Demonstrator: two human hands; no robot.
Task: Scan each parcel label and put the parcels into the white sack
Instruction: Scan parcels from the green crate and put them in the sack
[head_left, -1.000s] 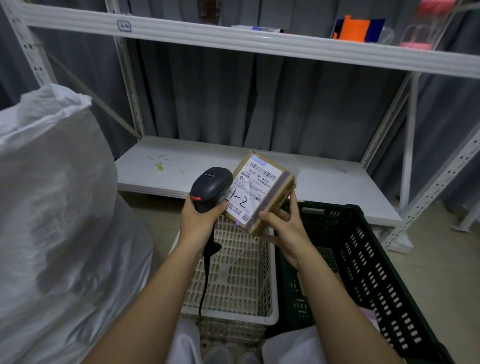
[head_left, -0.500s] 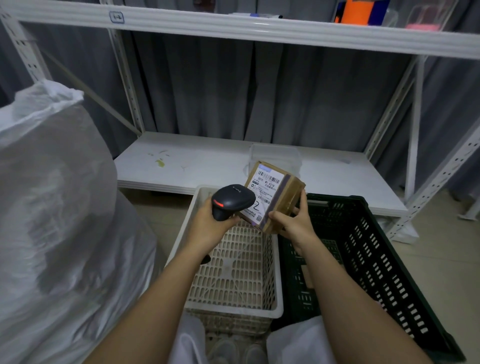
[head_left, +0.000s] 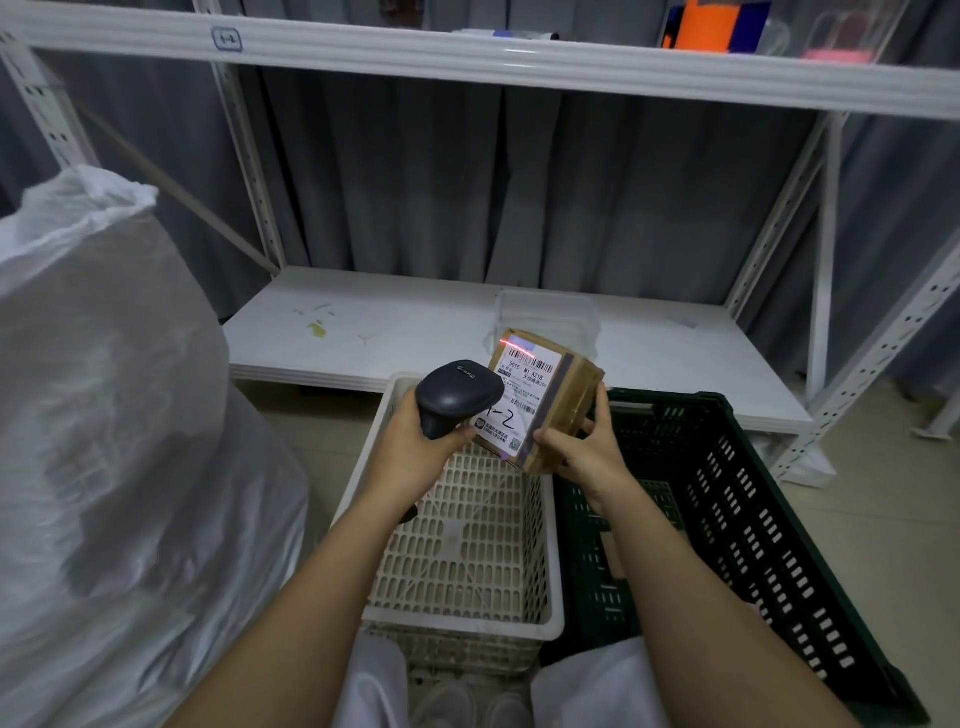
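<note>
Grey curtains hang behind a white metal rack (head_left: 519, 57), whose low shelf (head_left: 415, 332) runs across the middle of the view with a clear tub (head_left: 550, 312) standing on it. Nearer the person, on the floor, sit a white crate (head_left: 467, 629) and a dark green crate (head_left: 779, 519) side by side, and a bulging white sack (head_left: 119, 441) fills the left of the frame. The step in hand is the scan. The left hand (head_left: 410, 447) has its fingers wrapped round the handle of a black scanner (head_left: 457, 395), whose head points at the parcel (head_left: 545, 400); the right hand (head_left: 582, 452) holds that small brown box from its lower right corner, thumb on the front edge and fingers behind, tilted so its label (head_left: 524, 395) faces up toward the scanner. A red scan line (head_left: 514, 343) falls across the top edge of the label, at or just above the upper barcode, so the read may not have landed squarely yet. The parcel is held in the air above the far end of the white crate, well apart from the sack. Next, as I judge it, the line wants settling onto the barcode; once read, the right hand must carry the box leftward, across the left arm, to the sack's mouth (head_left: 88, 197), which stands high at the far left.
</note>
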